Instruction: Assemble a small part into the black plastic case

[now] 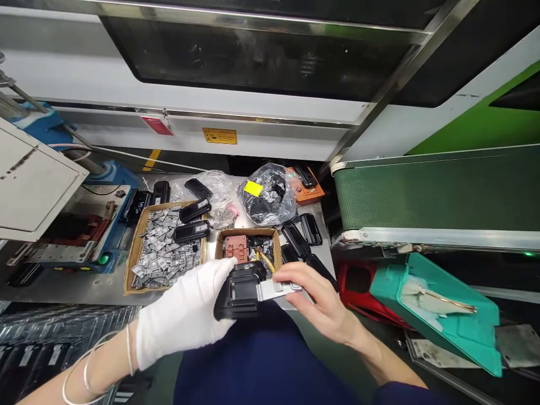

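My left hand (185, 315), in a white glove, is closed around a black plastic housing (240, 289) held over my lap. My bare right hand (320, 301) pinches a flat silver metal clip (276, 289) that lies against the right side of the housing. Just behind the hands stands a small cardboard box (248, 232) with a reddish-brown block (235, 247) and small parts in it. A larger cardboard box (139, 247) to the left is full of several small silver metal pieces.
Several black housings (192, 222) lie on the metal bench, some on the big box, some right of the small one. A clear bag (265, 197) with a yellow label sits behind. A blue fixture (90, 230) stands left, a green conveyor belt (434, 191) and teal bin (439, 309) right.
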Demonstrator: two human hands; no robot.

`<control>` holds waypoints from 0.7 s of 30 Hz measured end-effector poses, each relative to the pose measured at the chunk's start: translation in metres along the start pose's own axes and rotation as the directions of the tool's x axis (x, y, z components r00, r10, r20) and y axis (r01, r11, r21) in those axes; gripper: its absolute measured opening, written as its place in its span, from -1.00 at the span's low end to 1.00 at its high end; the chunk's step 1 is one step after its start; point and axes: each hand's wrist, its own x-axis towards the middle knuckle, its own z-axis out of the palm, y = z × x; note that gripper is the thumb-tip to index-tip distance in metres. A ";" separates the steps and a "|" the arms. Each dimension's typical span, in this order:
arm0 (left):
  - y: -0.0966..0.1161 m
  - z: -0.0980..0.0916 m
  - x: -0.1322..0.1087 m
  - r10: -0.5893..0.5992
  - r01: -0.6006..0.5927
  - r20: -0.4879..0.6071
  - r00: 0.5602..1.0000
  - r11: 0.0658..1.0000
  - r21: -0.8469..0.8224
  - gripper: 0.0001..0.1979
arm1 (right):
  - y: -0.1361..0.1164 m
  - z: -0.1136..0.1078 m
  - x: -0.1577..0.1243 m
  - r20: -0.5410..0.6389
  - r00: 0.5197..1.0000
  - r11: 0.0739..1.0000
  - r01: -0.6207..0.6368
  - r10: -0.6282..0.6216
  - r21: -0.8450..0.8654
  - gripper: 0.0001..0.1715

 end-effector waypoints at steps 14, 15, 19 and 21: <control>-0.002 0.028 0.003 0.073 -0.058 -0.049 0.996 0.966 0.252 -0.24 | 0.001 0.017 0.026 0.388 0.874 0.762 0.458 -0.293 -0.457 -0.67; -0.004 0.035 0.003 0.049 -0.040 -0.035 0.998 0.974 0.224 -0.25 | -0.001 0.024 0.028 0.384 0.876 0.755 0.458 -0.292 -0.470 -0.66; -0.011 0.052 -0.002 -0.058 0.054 0.021 0.998 0.987 0.151 -0.40 | -0.001 0.042 0.030 0.381 0.887 0.756 0.432 -0.259 -0.491 -0.62; -0.013 0.053 -0.004 -0.088 0.083 0.037 0.995 0.989 0.122 -0.42 | 0.006 0.042 0.030 0.389 0.885 0.792 0.422 -0.254 -0.442 -0.64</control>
